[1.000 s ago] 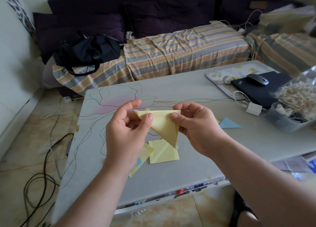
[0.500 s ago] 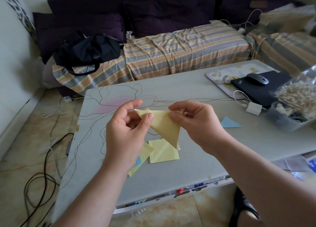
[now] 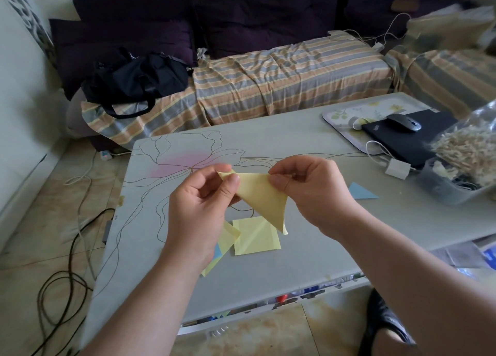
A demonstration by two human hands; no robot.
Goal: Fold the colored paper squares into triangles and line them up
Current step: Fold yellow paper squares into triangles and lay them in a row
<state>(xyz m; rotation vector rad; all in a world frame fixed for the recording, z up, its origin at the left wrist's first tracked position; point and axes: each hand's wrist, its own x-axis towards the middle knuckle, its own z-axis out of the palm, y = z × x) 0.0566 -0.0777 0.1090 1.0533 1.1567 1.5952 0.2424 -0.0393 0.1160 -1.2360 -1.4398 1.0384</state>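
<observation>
While you hold the yellow folded triangle [image 3: 261,197] in the air above the table [image 3: 295,141], its long edge runs across the top and its point hangs down toward 6 o'clock. Your left hand [image 3: 200,208] pinches the triangle's corner at 9 o'clock between thumb and forefinger, and your right hand [image 3: 308,192] pinches the corner at 3 o'clock the same way, the other fingers curled. Directly below the triangle's tip, a yellow square [image 3: 256,236] lies flat on the table, and at its 9 o'clock more yellow paper [image 3: 228,237] pokes out from under your left wrist with a bit of blue showing. A blue triangle [image 3: 361,191] lies on the table at 3 o'clock from your right hand. Farther out at 2 o'clock sit a white charger [image 3: 397,168], a dark laptop [image 3: 402,138] with a mouse [image 3: 404,122] on top, and a clear tub [image 3: 453,186]. Beyond the table at 12 o'clock is a striped sofa [image 3: 281,87] with a black bag [image 3: 137,80] on it.
</observation>
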